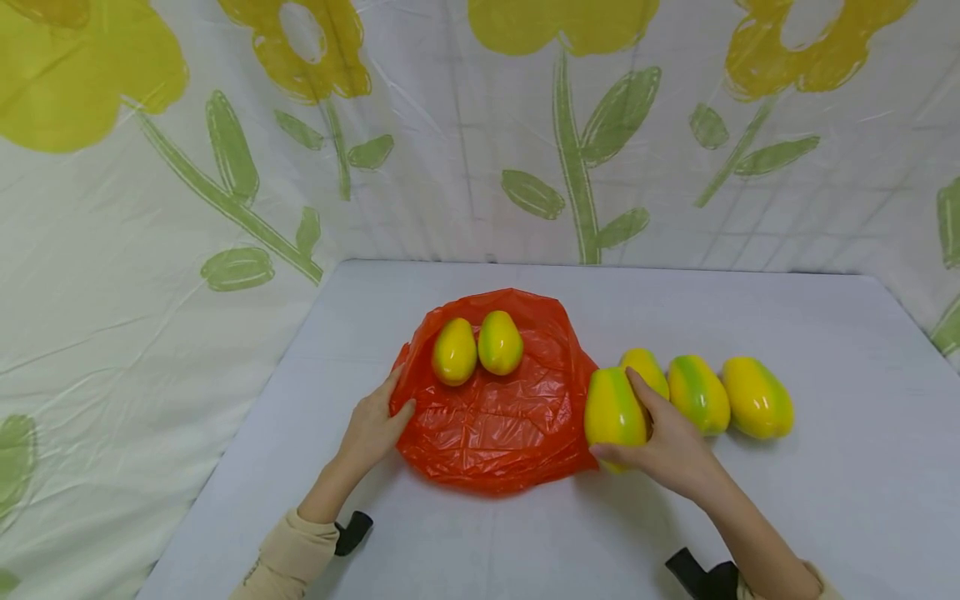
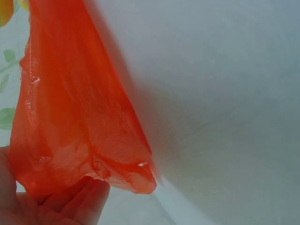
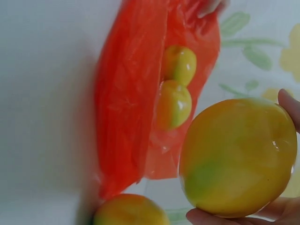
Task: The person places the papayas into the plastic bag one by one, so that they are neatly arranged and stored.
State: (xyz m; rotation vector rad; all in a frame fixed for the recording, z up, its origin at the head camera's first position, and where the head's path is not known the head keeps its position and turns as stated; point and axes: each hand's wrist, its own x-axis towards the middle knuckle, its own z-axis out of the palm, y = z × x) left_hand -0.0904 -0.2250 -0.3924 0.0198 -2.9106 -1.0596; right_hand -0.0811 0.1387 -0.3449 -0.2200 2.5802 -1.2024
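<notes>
In the head view, a left hand (image 1: 378,421) pinched a red bag (image 1: 487,442) at center, two yellow-green fruits (image 1: 454,353) inside; a right hand (image 1: 663,442) gripped another fruit (image 1: 615,408) right of center. Left wrist: the bag's held edge, lower left. Right wrist: the gripped fruit, lower right.

Flower-printed sheeting (image 1: 450,142) hangs behind a white table (image 1: 855,500).

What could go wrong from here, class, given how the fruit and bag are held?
The held fruit is glossy and could slip from the right hand. The red bag, gripped by the left hand at its left edge, might fold if that fruit catches its right rim. The three fruits beyond the right hand could roll if nudged.
</notes>
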